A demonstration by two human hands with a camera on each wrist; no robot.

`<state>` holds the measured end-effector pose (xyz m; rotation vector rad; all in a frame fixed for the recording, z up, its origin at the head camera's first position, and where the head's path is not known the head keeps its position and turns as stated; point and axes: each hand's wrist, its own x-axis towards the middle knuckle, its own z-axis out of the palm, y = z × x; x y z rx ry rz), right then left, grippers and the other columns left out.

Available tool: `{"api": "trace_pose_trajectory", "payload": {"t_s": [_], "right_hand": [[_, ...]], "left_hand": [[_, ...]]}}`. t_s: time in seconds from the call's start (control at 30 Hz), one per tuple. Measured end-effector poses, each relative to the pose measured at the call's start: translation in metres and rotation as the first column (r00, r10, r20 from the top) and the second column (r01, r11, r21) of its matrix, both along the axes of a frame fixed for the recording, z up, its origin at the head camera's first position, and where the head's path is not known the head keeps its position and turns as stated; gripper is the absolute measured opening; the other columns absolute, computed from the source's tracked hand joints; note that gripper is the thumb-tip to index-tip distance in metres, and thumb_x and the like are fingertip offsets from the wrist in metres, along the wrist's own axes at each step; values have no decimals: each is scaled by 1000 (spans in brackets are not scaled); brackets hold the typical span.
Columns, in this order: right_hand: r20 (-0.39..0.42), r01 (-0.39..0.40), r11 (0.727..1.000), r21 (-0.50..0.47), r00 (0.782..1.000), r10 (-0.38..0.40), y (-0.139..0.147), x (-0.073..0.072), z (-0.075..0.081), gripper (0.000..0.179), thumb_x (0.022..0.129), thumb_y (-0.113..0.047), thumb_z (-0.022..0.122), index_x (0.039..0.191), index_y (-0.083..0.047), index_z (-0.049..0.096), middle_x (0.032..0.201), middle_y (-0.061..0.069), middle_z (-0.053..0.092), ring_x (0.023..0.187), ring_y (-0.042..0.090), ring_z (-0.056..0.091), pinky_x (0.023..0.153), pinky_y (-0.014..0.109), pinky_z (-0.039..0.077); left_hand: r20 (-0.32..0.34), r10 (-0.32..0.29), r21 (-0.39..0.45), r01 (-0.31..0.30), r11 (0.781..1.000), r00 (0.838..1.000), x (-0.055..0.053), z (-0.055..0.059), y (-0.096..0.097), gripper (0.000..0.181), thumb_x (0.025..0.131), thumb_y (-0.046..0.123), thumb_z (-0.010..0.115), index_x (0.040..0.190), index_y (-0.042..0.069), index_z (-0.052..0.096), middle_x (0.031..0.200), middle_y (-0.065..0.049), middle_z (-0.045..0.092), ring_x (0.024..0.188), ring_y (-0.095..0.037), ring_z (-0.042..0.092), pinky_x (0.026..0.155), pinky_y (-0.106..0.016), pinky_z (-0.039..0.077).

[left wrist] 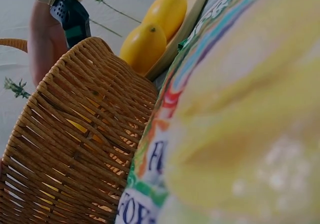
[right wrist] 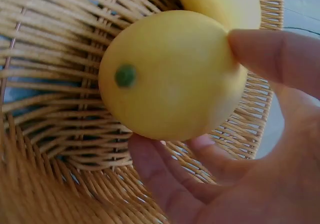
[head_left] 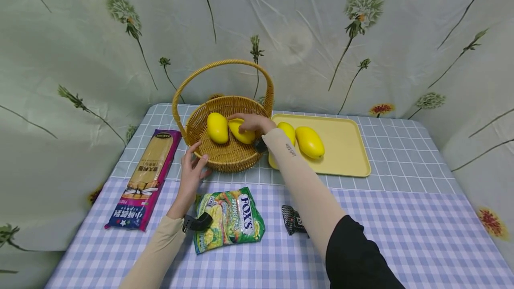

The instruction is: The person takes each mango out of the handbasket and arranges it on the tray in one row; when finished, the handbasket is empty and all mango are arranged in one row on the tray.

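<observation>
In the head view my right hand point(head_left: 257, 122) reaches into the wicker basket point(head_left: 230, 164) and holds a yellow mango point(head_left: 241, 132). The right wrist view shows thumb and fingers on opposite sides of this mango point(right wrist: 170, 79), its green stem end facing the camera. Beside it in the basket lies a second mango point(head_left: 217, 127). My left hand point(head_left: 192, 171) touches the basket's front left side, fingers spread by the rim. In the left wrist view the basket's outer wall point(left wrist: 75, 134) shows, but that hand is mostly out of sight.
Right of the basket, a yellow tray point(head_left: 341, 146) bears two mangoes point(head_left: 310, 142). A purple pasta pack point(head_left: 144, 177) lies at left. Under my left wrist is a green FOX'S candy bag point(head_left: 233, 217). A small black packet point(head_left: 293, 220) is partly behind my right forearm.
</observation>
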<state>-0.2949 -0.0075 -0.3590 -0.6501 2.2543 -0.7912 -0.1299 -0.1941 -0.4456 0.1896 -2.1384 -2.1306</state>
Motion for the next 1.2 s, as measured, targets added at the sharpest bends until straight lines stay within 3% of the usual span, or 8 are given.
{"api": "trace_pose_trajectory", "payload": {"t_s": [0.17,0.3,0.37,0.47,0.7,0.87,1.07,1.2], "right_hand": [[60,-18,996,-92,998,23,7,0,1,56,97,-2,34,151,-17,33,156,6,20,126,20,30,90,29,31],[62,-18,984,-175,998,29,16,4,4,52,97,-6,33,149,-15,36,152,7,29,86,17,45,75,35,38],[53,-26,975,-221,998,38,22,6,4,51,97,-8,35,147,-16,39,149,7,32,65,17,35,64,37,36],[46,-45,953,-299,997,61,31,7,4,47,98,-12,39,145,-17,41,142,6,36,54,22,24,56,39,32],[46,-71,901,-428,994,101,57,11,6,50,98,-24,56,144,-20,36,145,2,30,81,26,44,72,52,40],[84,-47,883,-467,992,98,85,19,10,54,99,-21,50,150,-23,30,150,1,24,96,25,45,75,44,41],[96,62,886,-460,995,-20,129,30,9,51,99,-22,47,148,-23,34,150,4,23,111,29,39,78,37,38],[96,143,870,-471,989,-110,161,34,2,49,100,-26,50,146,-22,33,150,8,24,116,32,39,83,41,40]], "left_hand": [[-2,-1,3,1,1000,1000,0,0,0,53,102,25,48,150,14,28,149,-11,7,139,-35,21,95,-59,43],[2,-10,15,10,1000,1000,4,8,2,53,102,23,47,150,13,27,149,-12,6,139,-35,20,96,-60,41],[6,-14,19,14,1000,1000,7,16,4,52,103,21,46,150,12,26,149,-14,5,139,-37,20,96,-60,40],[17,-18,19,18,1000,1000,12,28,8,51,103,17,44,149,8,26,148,-18,5,138,-40,19,98,-61,38],[7,-16,29,16,999,1000,7,16,4,51,103,17,46,149,9,26,148,-16,5,138,-38,20,97,-61,39],[8,-1,23,0,1000,1000,0,2,1,50,103,18,46,149,11,28,149,-12,7,138,-36,22,95,-60,42],[-7,5,13,-5,1000,1000,0,-1,2,51,102,23,47,149,12,29,148,-12,8,137,-36,22,94,-60,42],[-14,-2,9,2,1000,1000,1,-1,1,53,102,28,48,149,13,29,148,-11,7,136,-35,24,95,-59,42]]}}
